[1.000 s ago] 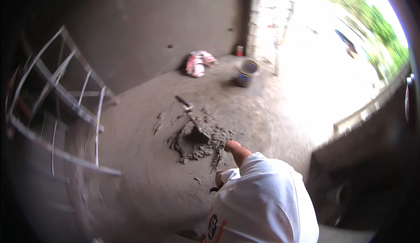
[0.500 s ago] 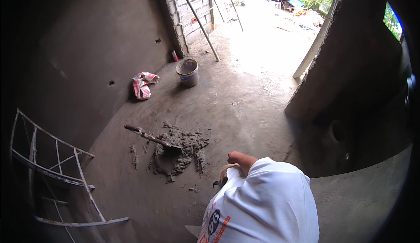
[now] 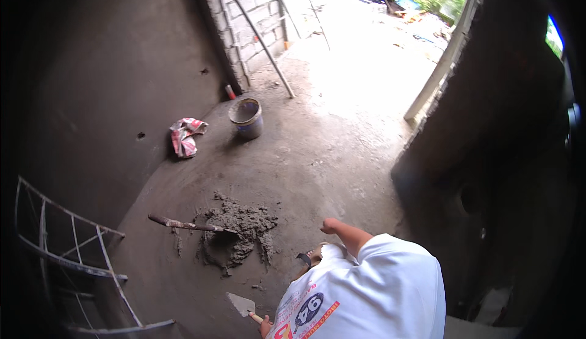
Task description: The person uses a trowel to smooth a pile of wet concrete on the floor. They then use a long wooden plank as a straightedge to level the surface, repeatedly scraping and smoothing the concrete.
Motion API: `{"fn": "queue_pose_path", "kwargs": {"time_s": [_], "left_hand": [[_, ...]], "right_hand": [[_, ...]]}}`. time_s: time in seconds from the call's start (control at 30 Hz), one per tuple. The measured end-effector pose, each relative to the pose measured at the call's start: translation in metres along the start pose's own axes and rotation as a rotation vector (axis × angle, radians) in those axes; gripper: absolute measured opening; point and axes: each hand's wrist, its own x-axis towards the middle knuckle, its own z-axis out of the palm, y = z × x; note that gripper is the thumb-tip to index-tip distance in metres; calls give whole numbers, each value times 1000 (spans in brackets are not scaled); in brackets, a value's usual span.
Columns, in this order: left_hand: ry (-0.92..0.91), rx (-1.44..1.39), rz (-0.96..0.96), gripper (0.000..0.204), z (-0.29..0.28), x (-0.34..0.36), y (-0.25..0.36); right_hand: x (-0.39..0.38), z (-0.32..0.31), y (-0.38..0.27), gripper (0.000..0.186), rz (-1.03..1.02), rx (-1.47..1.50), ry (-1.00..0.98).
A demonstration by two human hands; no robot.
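Observation:
Neither my left hand nor my right hand shows. A co-worker in a printed white shirt point(image 3: 384, 284) bends over at the lower right, seen from above. One of the co-worker's hands point(image 3: 265, 325) grips a trowel point(image 3: 242, 304), its pale blade pointing up and left just above the floor. The other arm point(image 3: 351, 236) bends inward and ends in a closed hand point(image 3: 330, 225); whether that hand holds anything is hidden. Left of the co-worker lies a heap of wet mortar point(image 3: 247, 224), with a wooden-handled shovel point(image 3: 183, 223) resting its blade in it.
A bucket point(image 3: 249, 126) and a crumpled red-and-white sack point(image 3: 185, 137) stand near the left wall point(image 3: 110, 95). A metal frame point(image 3: 73, 259) fills the lower left. Poles point(image 3: 259, 37) lean by the block wall point(image 3: 247, 0). A dark wall point(image 3: 488, 95) bounds the bright doorway.
My view has shifted, so the bucket, sack and mortar sit lower and further left. The co-worker's trowel, mostly hidden by the shirt before, now shows with the hand on its handle.

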Motion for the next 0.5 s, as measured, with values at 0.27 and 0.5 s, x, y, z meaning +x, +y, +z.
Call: {"fn": "queue_pose_path", "kwargs": {"time_s": [0.27, 0.5], "left_hand": [[-34, -437, 177, 28, 33, -108, 23], [184, 143, 339, 19, 18, -97, -85]], "right_hand": [[-22, 21, 91, 40, 152, 206, -379], [1, -40, -44, 40, -197, 73, -321]]}}
